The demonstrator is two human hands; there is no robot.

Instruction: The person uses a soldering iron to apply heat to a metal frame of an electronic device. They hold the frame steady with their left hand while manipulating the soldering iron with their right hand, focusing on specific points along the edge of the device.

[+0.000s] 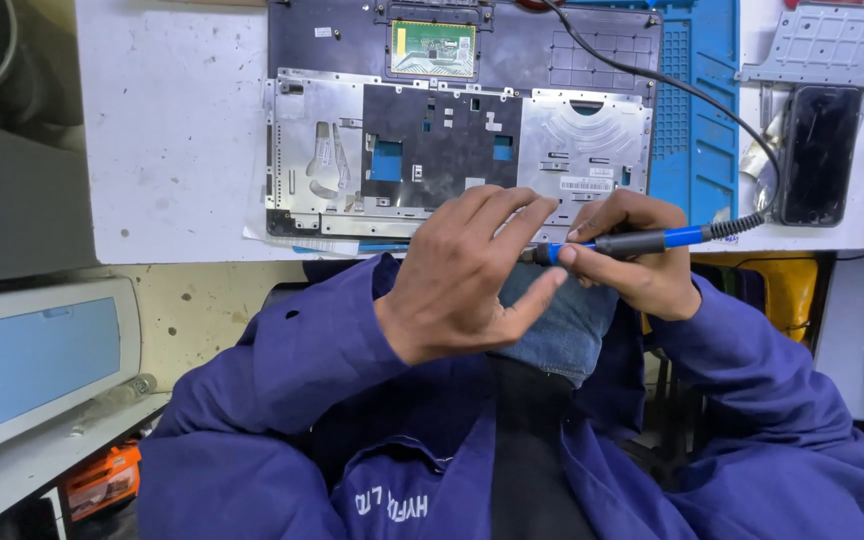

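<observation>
At the far left, below the desk's near edge, a pale device with a light-blue panel sits on a lower shelf, and an orange item shows beneath it. On the white desk, near its front edge, lies an opened laptop chassis: a silver metal frame with a dark middle section, and a green circuit board set in the dark shell toward the far edge. Your left hand hovers just in front of the desk's near edge, over your lap, its fingers loosely curled and partly spread, the thumb and fingertips brought up to the tip end of the tool; whether they actually pinch the tip is hidden by the fingers. Your right hand is closed around a soldering iron with a dark grip and blue handle, held roughly level just off the near edge, tip pointing left toward your left hand. Its black cord arcs up across the chassis and the blue work mat. Farther right on the desk lie a dark smartphone and a grey metal plate near the far right corner.
</observation>
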